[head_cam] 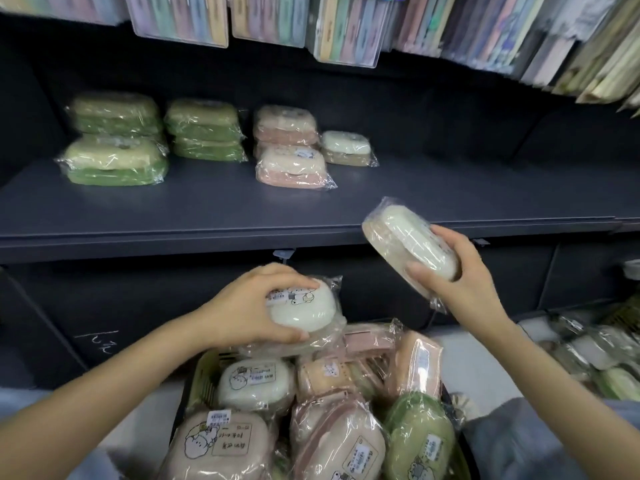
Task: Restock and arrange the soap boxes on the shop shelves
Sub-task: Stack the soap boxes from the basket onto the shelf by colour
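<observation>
We held two wrapped soap boxes, one in each hand, in front of the dark shelf (242,206). Our left hand (258,306) gripped a white soap box (304,311) from above, with the fingers curled over its top and the thumb under its near edge; this box was just above the pile in the basket (202,375), and we could not tell if it still touched the boxes under it. Our right hand (460,271) held a second white and beige box (405,237) tilted in the air, near the front edge of the shelf, with the thumb on its lid and the fingers round its far side.

On the shelf there stood already green boxes (114,161) at the left, in stacks, then pink boxes (292,168), and one white box (346,147) just beside the pink ones. The basket below was full of more boxes in white, pink and green, all in clear plastic wrap. Above the shelf hung coloured packets (180,19).
</observation>
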